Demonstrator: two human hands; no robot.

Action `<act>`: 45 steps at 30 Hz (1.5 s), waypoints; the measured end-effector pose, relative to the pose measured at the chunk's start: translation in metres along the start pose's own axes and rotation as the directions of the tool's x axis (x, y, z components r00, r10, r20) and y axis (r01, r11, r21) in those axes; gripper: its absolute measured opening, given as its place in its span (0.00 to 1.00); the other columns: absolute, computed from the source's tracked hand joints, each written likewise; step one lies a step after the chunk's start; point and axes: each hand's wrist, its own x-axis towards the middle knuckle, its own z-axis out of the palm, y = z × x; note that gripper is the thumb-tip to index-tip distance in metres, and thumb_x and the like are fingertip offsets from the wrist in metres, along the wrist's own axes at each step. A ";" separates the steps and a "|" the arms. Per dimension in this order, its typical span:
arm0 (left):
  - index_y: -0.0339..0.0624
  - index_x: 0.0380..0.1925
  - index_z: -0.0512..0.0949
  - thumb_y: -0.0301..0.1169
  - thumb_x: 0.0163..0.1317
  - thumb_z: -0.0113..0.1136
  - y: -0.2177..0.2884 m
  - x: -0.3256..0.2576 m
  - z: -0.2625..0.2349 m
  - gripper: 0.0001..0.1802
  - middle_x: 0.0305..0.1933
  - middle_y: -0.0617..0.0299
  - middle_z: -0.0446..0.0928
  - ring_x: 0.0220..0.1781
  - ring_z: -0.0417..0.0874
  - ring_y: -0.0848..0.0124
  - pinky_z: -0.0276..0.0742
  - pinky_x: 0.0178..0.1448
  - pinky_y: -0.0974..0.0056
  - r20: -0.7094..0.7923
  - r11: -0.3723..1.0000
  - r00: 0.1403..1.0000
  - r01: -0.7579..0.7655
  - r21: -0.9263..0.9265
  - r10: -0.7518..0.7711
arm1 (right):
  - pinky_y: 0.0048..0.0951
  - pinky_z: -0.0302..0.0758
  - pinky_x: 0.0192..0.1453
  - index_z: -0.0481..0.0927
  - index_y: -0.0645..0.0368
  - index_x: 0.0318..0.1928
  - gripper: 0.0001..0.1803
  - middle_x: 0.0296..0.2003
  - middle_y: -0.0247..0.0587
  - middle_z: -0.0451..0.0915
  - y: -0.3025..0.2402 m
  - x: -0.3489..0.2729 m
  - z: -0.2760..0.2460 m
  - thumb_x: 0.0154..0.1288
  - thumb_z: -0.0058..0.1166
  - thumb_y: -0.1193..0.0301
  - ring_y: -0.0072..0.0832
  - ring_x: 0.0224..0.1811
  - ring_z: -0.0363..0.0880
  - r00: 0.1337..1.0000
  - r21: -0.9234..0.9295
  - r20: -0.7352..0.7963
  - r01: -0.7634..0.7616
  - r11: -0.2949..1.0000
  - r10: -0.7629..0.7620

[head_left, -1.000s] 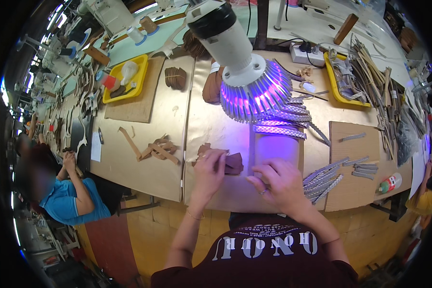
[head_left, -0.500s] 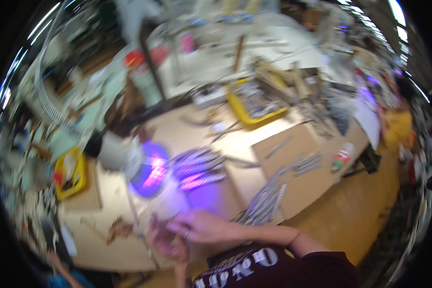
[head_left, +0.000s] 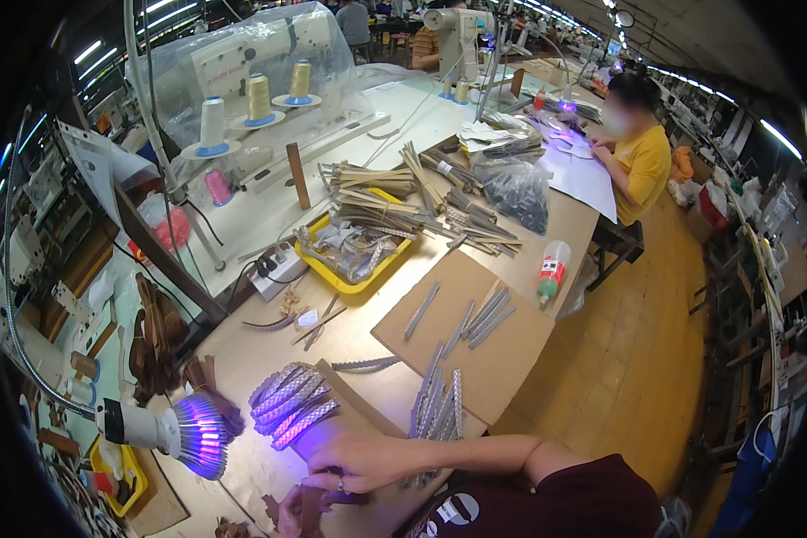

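Right hand (head_left: pixel 357 459) now at flat brown strips (head_left: pixel 310 513)

A dark maroon short-sleeved shirt (head_left: pixel 592 502) bears white lettering (head_left: pixel 463 509), and a ring (head_left: pixel 341 485) circles one of the fingers (head_left: pixel 328 481).

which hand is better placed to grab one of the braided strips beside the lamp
Probably the right hand: it lies just below the braided strips in the picture, while the left hand is lower and farther from them. Both hands are at the brown piece.
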 end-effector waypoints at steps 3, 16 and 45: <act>0.23 0.62 0.65 0.56 0.72 0.42 0.003 -0.009 0.024 0.40 0.55 0.39 0.75 0.45 0.82 0.52 0.79 0.41 0.60 0.053 0.998 0.998 0.025 -0.066 -0.021 | 0.44 0.71 0.40 0.78 0.63 0.32 0.16 0.28 0.50 0.77 -0.003 -0.008 -0.006 0.70 0.51 0.61 0.48 0.34 0.76 0.998 -0.126 -0.070 -0.012 0.992 0.003; 0.27 0.46 0.78 0.23 0.66 0.60 -0.013 0.002 0.072 0.11 0.29 0.55 0.81 0.26 0.83 0.72 0.80 0.32 0.71 -0.106 0.888 0.963 -0.181 0.422 0.246 | 0.30 0.74 0.33 0.84 0.64 0.37 0.14 0.27 0.44 0.82 0.027 -0.050 -0.034 0.66 0.61 0.63 0.29 0.26 0.78 0.917 -0.080 -0.276 -0.320 0.944 0.288; 0.35 0.47 0.76 0.25 0.70 0.55 -0.033 0.017 0.063 0.08 0.33 0.67 0.75 0.31 0.72 0.83 0.66 0.32 0.77 -0.302 0.849 0.843 -0.291 0.441 0.446 | 0.21 0.66 0.27 0.80 0.62 0.40 0.10 0.26 0.29 0.77 0.085 -0.071 -0.052 0.68 0.59 0.67 0.14 0.24 0.68 0.658 0.121 -0.615 -0.466 0.876 0.435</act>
